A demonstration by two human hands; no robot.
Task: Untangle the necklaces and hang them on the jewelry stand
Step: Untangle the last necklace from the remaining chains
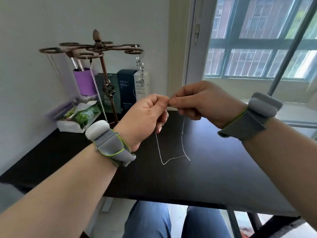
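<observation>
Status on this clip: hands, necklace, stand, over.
Left hand and right hand both pinching thin silver necklace, loop dangling below. Jewelry stand back left, other chains already hung. Path to stand unobstructed.

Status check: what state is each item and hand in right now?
Thin silver chain necklace: held by both hands, loop hanging down.
Left hand: pinching the necklace.
Right hand: pinching the necklace.
Bronze metal jewelry stand: upright, chains hanging on it.
Chunky silver link chain: hanging from stand.
</observation>
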